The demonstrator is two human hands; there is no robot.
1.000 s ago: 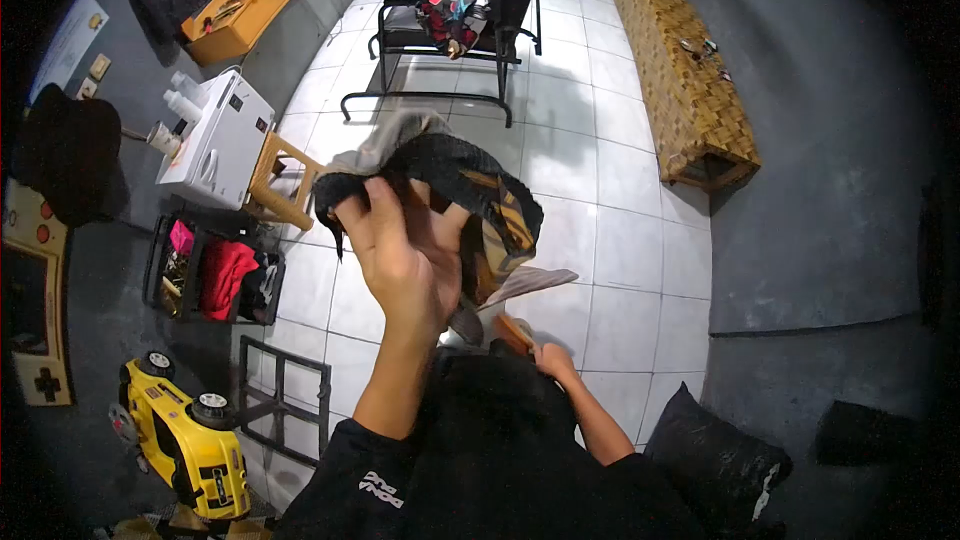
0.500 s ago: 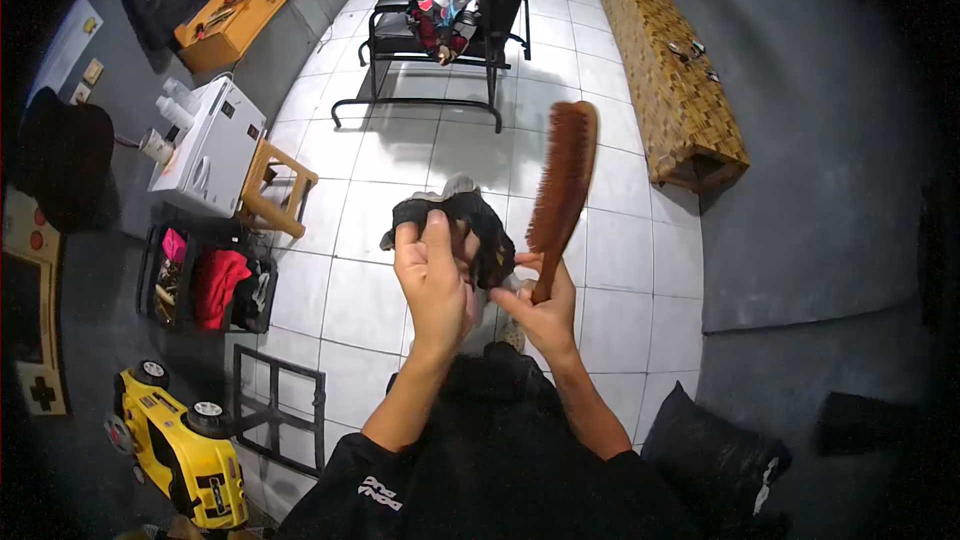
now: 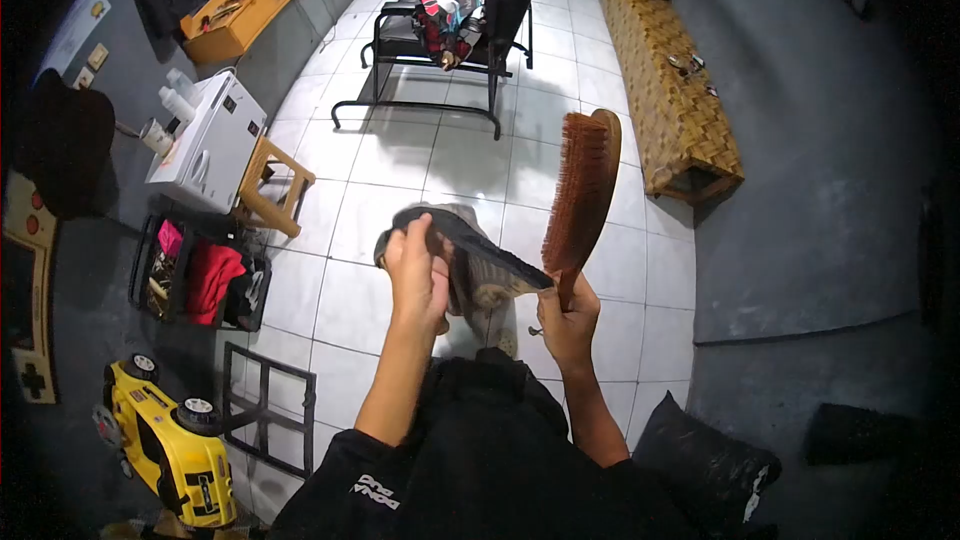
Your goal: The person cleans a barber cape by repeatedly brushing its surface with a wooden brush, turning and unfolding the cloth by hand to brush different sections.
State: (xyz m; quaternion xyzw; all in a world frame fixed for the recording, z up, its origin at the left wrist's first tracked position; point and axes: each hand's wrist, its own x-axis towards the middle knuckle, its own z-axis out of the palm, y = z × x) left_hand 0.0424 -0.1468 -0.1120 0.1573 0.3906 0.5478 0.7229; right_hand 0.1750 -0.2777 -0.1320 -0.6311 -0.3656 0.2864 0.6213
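My left hand (image 3: pixel 415 275) grips the left end of a dark, grey-brown patterned cloth (image 3: pixel 490 275), fingers closed over its black band. At the other end of the band, my right hand (image 3: pixel 568 325) pinches the cloth's edge and also holds the handle of a wooden brush (image 3: pixel 588 200). The brush stands upright with its reddish-brown bristles facing left. Between both hands the black band is stretched taut, sloping down to the right, and the cloth hangs below it. Parts of the cloth are hidden behind my left fingers.
Ahead is a black metal chair (image 3: pixel 400 110) with colourful cloth on it. On the left are a small white fridge (image 3: pixel 215 135), a wooden stool (image 3: pixel 290 195), a black crate (image 3: pixel 180 300) and a yellow toy car (image 3: pixel 165 440). A woven bench (image 3: pixel 670 90) runs along the right wall.
My right hand came up with the brush, then took hold of the cloth's edge. The cloth, bunched half a second ago, is now spread between my hands.
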